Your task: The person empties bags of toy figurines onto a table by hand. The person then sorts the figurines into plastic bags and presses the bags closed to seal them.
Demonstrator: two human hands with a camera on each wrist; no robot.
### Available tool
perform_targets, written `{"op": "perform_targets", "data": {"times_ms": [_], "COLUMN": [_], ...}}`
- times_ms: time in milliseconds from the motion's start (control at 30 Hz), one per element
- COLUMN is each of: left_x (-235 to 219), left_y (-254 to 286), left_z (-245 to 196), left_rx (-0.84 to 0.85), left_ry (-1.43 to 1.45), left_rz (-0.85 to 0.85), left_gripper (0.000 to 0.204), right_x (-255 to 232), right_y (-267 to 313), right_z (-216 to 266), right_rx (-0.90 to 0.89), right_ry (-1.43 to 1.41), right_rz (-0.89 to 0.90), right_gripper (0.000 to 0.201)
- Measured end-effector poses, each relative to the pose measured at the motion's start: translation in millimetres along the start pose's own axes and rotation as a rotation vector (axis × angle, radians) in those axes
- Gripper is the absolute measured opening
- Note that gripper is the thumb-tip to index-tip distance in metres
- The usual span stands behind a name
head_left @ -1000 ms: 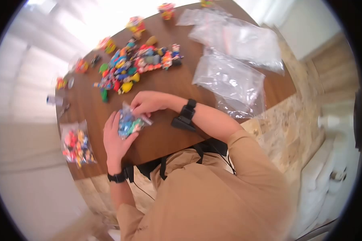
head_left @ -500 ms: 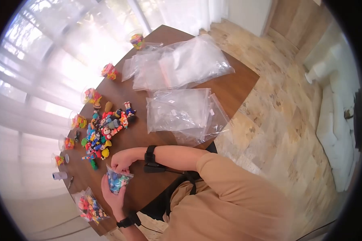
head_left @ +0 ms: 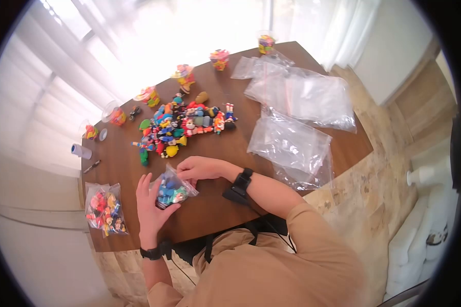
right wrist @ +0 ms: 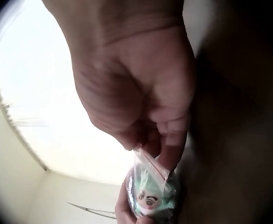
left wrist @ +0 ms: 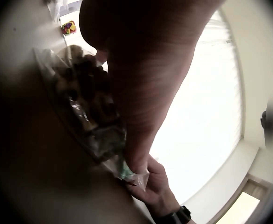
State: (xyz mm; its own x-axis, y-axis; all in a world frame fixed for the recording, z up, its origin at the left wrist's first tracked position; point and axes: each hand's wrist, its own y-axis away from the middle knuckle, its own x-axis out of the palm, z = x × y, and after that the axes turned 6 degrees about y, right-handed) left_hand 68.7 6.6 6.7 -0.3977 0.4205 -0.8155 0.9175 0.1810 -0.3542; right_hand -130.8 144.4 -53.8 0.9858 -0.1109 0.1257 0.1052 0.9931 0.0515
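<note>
A clear zip bag (head_left: 172, 192) of blue and green figures lies on the table near its front edge. My left hand (head_left: 152, 209) rests around the bag's left side, fingers extended and thumb below it. My right hand (head_left: 202, 169) pinches the bag's top edge; in the right wrist view the right hand (right wrist: 141, 88) has curled fingers at the red-striped seal (right wrist: 151, 164), with a green figure's face (right wrist: 149, 200) below. In the left wrist view the left hand (left wrist: 136, 79) is beside the bag, and the right hand (left wrist: 156, 186) is at its far end.
A pile of colourful figures (head_left: 171, 125) lies beyond the hands. A filled bag (head_left: 106, 209) is at the left, near a pen (head_left: 92, 166) and a white roll (head_left: 81, 151). Several cups, one here (head_left: 219, 60), line the far edge. Empty clear bags (head_left: 292, 140) lie at the right.
The head view has swung away and back. The left hand's fingers stand more spread beside the bag, while the right hand stays at its top edge.
</note>
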Motion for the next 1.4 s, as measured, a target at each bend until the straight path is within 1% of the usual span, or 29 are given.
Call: {"op": "perform_targets", "data": {"times_ms": [33, 67, 133, 167, 200, 267, 333, 367, 500, 567, 700, 767, 800, 867, 933, 1000, 1133, 1200, 1267, 1333, 1367, 1400], "left_x": [-1, 2, 11, 16, 18, 24, 26, 27, 36, 41, 38, 36, 36, 35, 33, 37, 33, 35, 37, 38, 38, 38], "left_y": [-2, 0, 5, -2, -2, -4, -7, -9, -14, -15, -17, -17, -18, -15, -16, -12, -11, -11, -10, -8, -7, -8], "left_z": [-9, -11, -16, -28, -27, -23, -27, -29, -26, -21, -19, -16, -14, -7, -9, 1, -2, -2, -1, -1, 0, 2], "left_rx": [0.064, 0.051, -0.024, 0.003, -0.007, -0.149, -0.157, -0.161, -0.201, -0.221, -0.221, -0.247, -0.267, -0.281, -0.233, -0.233, -0.305, -0.302, -0.31, -0.374, -0.377, -0.372], "left_ry": [-0.091, -0.093, 0.112, 0.092, 0.093, 0.077, 0.041, 0.005, -0.007, 0.076, 0.108, 0.272, 0.267, 0.335, 0.377, 0.394, 0.395, 0.425, 0.418, 0.477, 0.477, 0.474], "left_rz": [-0.066, -0.075, -0.054, -0.103, -0.111, -0.042, -0.043, -0.039, -0.064, -0.077, -0.05, -0.003, -0.001, 0.056, 0.029, 0.042, 0.059, 0.027, 0.028, -0.005, -0.003, -0.008], "left_gripper": [0.06, 0.06, 0.039, 0.027, 0.027, 0.029, 0.031, 0.034, 0.031, 0.029, 0.022, 0.02, 0.02, 0.014, 0.013, 0.013, 0.014, 0.008, 0.008, 0.008, 0.008, 0.009], "right_x": [-2, -2, -1, 1, 3, 6, 12, 14, 12, 11, 10, 8, 5, 7, 4, 5, 4, 4, 3, 1, 1, 1], "right_y": [-2, -3, -4, -4, -3, -5, -7, -8, -12, -8, -8, -8, -8, -7, -8, -10, -12, -11, -11, -10, -9, -8], "right_z": [-5, -5, -7, -7, -8, -8, -10, -12, -15, -8, -7, -6, -5, -6, -10, -10, -15, -13, -10, -5, -3, -3], "right_rx": [0.0, 0.006, 0.013, 0.021, 0.015, 0.011, -0.035, -0.064, -0.071, -0.016, -0.02, -0.028, -0.023, 0.002, 0.004, 0.008, 0.019, 0.041, 0.043, 0.051, 0.047, 0.048], "right_ry": [-0.044, -0.04, -0.081, -0.077, -0.087, -0.09, 0.016, 0.023, 0.071, 0.045, 0.02, 0.028, 0.015, 0.047, 0.009, -0.012, -0.099, -0.085, -0.1, 0.018, 0.026, 0.024], "right_rz": [0.04, 0.054, 0.081, 0.093, 0.12, 0.152, 0.162, 0.169, 0.16, 0.125, 0.132, 0.142, 0.157, 0.095, 0.126, 0.142, 0.184, 0.159, 0.146, 0.114, 0.078, 0.079], "right_gripper": [0.017, 0.017, 0.015, 0.015, 0.016, 0.016, 0.018, 0.02, 0.022, 0.023, 0.022, 0.022, 0.022, 0.022, 0.022, 0.022, 0.023, 0.022, 0.019, 0.016, 0.014, 0.014]}}
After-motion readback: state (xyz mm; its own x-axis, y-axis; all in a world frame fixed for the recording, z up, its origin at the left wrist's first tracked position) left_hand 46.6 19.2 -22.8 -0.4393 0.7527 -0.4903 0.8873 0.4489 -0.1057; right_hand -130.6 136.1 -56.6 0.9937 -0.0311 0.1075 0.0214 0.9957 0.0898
